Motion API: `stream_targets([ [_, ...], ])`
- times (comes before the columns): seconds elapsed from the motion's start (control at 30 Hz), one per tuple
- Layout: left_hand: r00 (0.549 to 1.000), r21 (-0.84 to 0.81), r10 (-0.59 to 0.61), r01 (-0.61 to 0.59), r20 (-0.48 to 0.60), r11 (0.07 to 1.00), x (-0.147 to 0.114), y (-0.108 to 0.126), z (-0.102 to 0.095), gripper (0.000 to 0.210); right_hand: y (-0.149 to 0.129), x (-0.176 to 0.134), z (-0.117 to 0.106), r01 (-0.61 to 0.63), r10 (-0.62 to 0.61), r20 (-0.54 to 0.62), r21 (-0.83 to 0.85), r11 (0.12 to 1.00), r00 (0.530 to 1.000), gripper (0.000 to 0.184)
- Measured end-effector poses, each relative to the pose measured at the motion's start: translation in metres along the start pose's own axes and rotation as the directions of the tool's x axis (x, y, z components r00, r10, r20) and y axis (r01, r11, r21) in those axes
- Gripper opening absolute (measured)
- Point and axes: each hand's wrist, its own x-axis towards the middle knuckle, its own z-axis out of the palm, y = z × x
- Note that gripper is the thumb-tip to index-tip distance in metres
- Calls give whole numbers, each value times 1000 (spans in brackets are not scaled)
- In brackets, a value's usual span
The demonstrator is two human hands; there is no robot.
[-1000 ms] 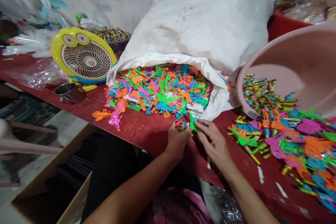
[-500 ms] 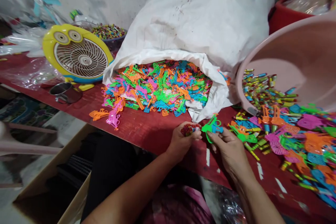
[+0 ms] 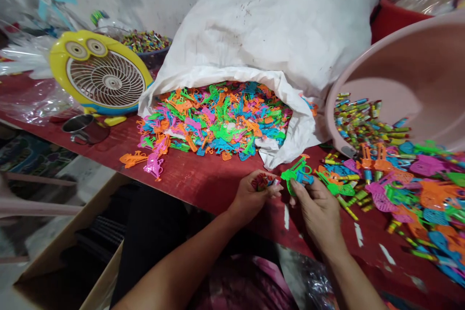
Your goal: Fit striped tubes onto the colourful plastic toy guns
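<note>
My left hand is closed around a bundle of small red-ended sticks, their ends facing up. Just to its right, my right hand pinches several small plastic toy pieces, a green one and a blue one among them. The two hands are close together over the table's front edge. Beyond them, a white sack lies with its mouth toward me, spilling a heap of orange, green, pink and blue plastic pieces.
At right, a tilted pink tub holds small yellow-and-red tubes. Plastic pieces mixed with tubes spread before it on the red table. Leftward stand a metal cup and a yellow fan. A cardboard box sits below.
The view has shifted slightly to the right. My right hand has moved a little away from my left hand, still pinching the plastic pieces. The left hand keeps its bundle.
</note>
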Motion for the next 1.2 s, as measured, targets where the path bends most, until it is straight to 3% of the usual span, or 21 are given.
stream_targets([
  [0.43, 1000, 90, 21, -22, 5, 996, 0, -3, -2, 30, 1, -12, 7, -27, 26, -46, -25, 999, 999, 27],
  [0.67, 987, 306, 150, -161, 60, 938, -5, -6, -6, 19, -6, -15, 12, 44, -59, -96, -152, 987, 994, 26],
  [0.87, 975, 492, 178, -220, 131, 842, -9, -12, -8, 18, -26, -18, 8, -27, 23, -43, -95, 995, 999, 25],
  [0.93, 982, 535, 164, -191, 98, 823, -10, -12, -8, 21, -23, -16, -4, -83, 80, -65, -46, 995, 995, 25],
  [1.03, 990, 509, 131, -82, -61, 857, -8, -5, -8, 28, -17, -3, -45, -149, 107, -268, -144, 978, 958, 27],
  [1.1, 987, 403, 84, -22, -137, 915, -6, 6, -8, 35, -18, 9, -83, -182, 30, -429, -317, 931, 903, 30],
  [1.2, 983, 204, 36, 2, -180, 979, -6, 23, -8, 43, -24, 25, -132, -223, -32, -516, -425, 877, 856, 30],
])
